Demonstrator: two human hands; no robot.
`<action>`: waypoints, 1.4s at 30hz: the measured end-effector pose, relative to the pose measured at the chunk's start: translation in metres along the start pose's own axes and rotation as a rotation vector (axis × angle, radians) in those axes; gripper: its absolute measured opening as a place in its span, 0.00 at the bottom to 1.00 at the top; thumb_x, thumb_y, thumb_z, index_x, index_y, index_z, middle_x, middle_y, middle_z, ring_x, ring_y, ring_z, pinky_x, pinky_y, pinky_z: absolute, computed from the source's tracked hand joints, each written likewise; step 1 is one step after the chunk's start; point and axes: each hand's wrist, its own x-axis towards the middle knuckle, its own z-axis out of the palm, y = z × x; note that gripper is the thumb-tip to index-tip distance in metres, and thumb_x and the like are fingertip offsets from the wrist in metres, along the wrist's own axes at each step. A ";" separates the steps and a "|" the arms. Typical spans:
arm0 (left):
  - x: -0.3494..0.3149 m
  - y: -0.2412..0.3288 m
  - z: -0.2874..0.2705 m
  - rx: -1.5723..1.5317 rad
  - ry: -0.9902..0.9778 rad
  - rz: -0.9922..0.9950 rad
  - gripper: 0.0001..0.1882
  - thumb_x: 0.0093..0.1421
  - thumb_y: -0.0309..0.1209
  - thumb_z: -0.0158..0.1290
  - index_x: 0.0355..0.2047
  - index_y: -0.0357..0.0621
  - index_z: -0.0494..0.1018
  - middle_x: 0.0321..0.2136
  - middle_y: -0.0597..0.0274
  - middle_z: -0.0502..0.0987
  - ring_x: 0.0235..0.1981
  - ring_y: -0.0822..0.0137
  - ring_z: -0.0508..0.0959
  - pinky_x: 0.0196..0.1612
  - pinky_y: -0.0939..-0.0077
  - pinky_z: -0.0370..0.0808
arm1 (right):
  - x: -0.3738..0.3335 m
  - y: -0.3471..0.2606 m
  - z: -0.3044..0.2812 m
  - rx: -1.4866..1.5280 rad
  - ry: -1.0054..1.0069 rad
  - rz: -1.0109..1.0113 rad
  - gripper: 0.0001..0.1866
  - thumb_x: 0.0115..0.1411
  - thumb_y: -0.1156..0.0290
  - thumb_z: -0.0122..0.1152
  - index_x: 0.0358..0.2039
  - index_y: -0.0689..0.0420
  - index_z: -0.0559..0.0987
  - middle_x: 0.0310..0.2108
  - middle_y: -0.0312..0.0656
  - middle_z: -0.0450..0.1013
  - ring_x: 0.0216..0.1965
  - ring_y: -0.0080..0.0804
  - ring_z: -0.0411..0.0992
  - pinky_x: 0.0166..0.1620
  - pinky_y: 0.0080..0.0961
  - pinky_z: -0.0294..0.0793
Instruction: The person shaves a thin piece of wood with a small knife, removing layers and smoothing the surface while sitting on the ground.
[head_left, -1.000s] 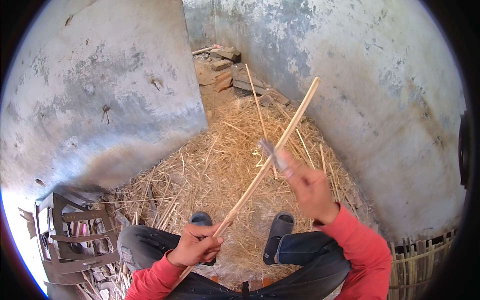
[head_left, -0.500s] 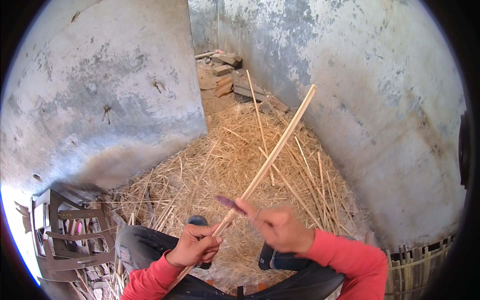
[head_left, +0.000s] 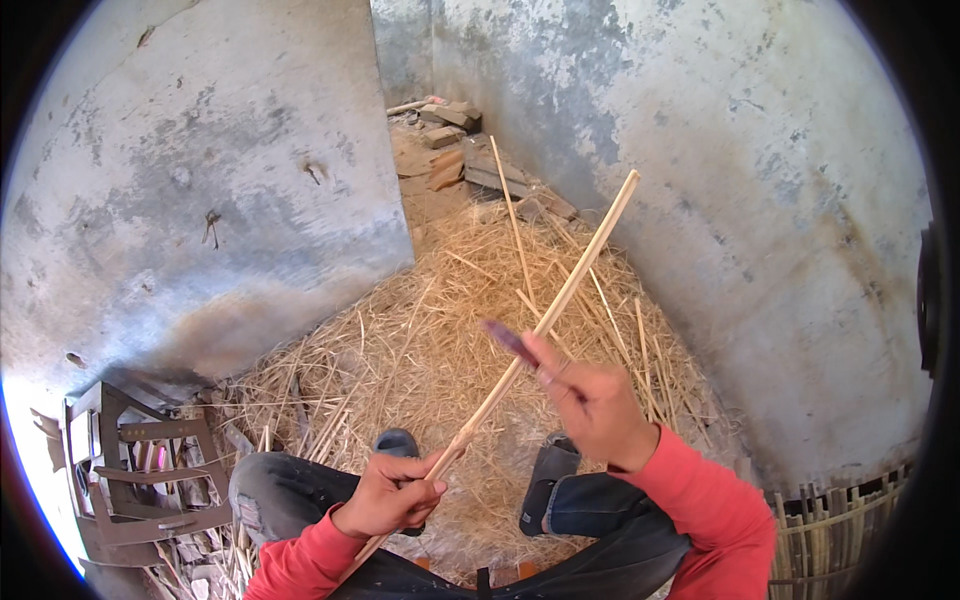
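Head view: the straw heap (head_left: 470, 330) fills the floor's far corner. Above it slants your long bamboo strip (head_left: 560, 300), likely light and springy; grip near its lower end. Left hand (head_left: 385, 495) closed round it; right hand (head_left: 590, 405) pinches a small blade (head_left: 510, 343) against it.

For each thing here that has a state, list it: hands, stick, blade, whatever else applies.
left hand: closed around the stick's lower part
right hand: closed on the knife
bamboo stick: held slanting up to the right, far end free in air
knife: blade laid against the stick
shavings pile: loose, strewn on the floor
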 end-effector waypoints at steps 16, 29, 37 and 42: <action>-0.005 -0.002 0.004 0.266 -0.234 -0.019 0.25 0.65 0.21 0.57 0.62 0.36 0.70 0.18 0.73 0.70 0.17 0.83 0.67 0.19 0.83 0.63 | 0.022 0.070 -0.110 -0.147 0.559 0.188 0.21 0.70 0.71 0.56 0.63 0.54 0.74 0.29 0.29 0.74 0.25 0.13 0.60 0.30 0.16 0.64; 0.003 -0.015 -0.003 0.516 -0.030 0.234 0.22 0.63 0.22 0.57 0.57 0.26 0.73 0.17 0.70 0.69 0.18 0.83 0.66 0.23 0.83 0.64 | 0.009 0.022 -0.040 -0.030 -0.109 0.186 0.20 0.67 0.75 0.56 0.60 0.57 0.77 0.37 0.42 0.83 0.31 0.19 0.76 0.38 0.19 0.74; -0.001 -0.016 -0.005 0.654 0.010 0.334 0.23 0.60 0.21 0.59 0.56 0.27 0.73 0.15 0.64 0.67 0.18 0.81 0.66 0.23 0.82 0.64 | 0.027 0.039 -0.044 -0.173 0.106 0.145 0.21 0.67 0.75 0.55 0.60 0.53 0.77 0.36 0.40 0.83 0.29 0.15 0.71 0.34 0.19 0.72; -0.002 -0.012 0.001 0.666 -0.041 0.378 0.23 0.59 0.21 0.58 0.56 0.29 0.74 0.16 0.62 0.69 0.18 0.80 0.69 0.24 0.82 0.66 | 0.047 0.077 -0.104 -0.206 0.451 0.162 0.21 0.68 0.73 0.56 0.61 0.48 0.77 0.19 0.28 0.61 0.22 0.14 0.54 0.26 0.19 0.59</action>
